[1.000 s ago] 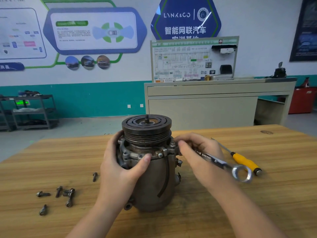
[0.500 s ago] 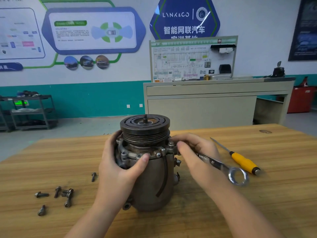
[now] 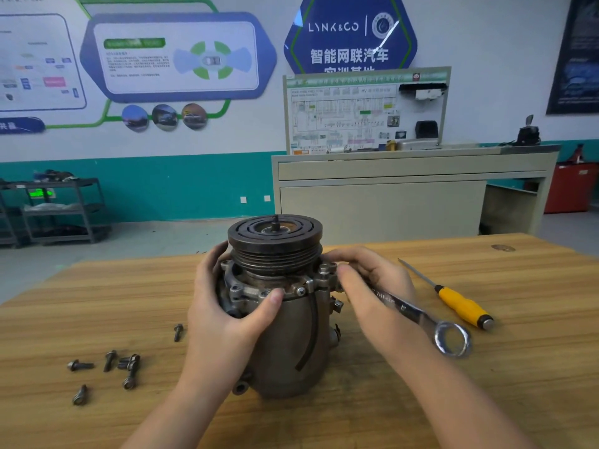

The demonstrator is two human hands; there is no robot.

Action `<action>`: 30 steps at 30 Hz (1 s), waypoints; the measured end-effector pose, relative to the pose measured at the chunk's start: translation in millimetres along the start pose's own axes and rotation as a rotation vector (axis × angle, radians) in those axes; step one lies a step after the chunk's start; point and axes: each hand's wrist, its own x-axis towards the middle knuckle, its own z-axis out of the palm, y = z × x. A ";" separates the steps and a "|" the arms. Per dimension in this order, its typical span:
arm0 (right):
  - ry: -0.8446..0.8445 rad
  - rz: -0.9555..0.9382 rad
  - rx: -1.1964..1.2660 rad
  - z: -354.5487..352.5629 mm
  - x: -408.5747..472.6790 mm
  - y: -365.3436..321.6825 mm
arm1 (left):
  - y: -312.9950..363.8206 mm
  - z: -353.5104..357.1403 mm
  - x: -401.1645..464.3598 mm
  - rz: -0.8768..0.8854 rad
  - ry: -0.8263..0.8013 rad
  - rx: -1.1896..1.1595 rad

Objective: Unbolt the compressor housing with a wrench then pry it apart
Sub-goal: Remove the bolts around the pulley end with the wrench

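Observation:
A grey compressor (image 3: 285, 335) stands upright on the wooden table (image 3: 486, 400), its dark pulley (image 3: 275, 241) on top. My left hand (image 3: 223, 312) grips the left side of the housing, thumb pressed on the front flange. My right hand (image 3: 372, 286) holds a silver wrench (image 3: 421, 319) against the right flange. The wrench's head at the flange is hidden behind my fingers, and its ring end sticks out toward the lower right. Several removed bolts (image 3: 110, 364) lie on the table at the left.
A yellow-handled screwdriver (image 3: 460, 303) lies on the table to the right of the wrench. One more bolt (image 3: 178, 332) lies near my left wrist. A beige workbench (image 3: 405, 196) and a shelf cart (image 3: 58, 209) stand beyond the table.
The wrench's ring end has swung slightly down and toward me. My left hand keeps its grip on the housing.

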 end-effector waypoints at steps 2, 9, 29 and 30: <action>-0.015 -0.001 -0.030 0.4 -0.8 -0.9 | 0.1 0.1 0.1 -0.009 -0.002 -0.004; -0.021 -0.009 -0.009 0.1 -1.7 -1.8 | 2.0 0.4 0.0 -0.012 -0.001 -0.009; -0.176 0.109 -0.024 -13.2 20.2 -9.1 | 1.3 0.6 0.8 -0.022 -0.006 0.023; -0.211 0.132 -0.043 -15.2 22.0 -12.3 | 1.7 0.0 0.7 -0.011 -0.015 0.059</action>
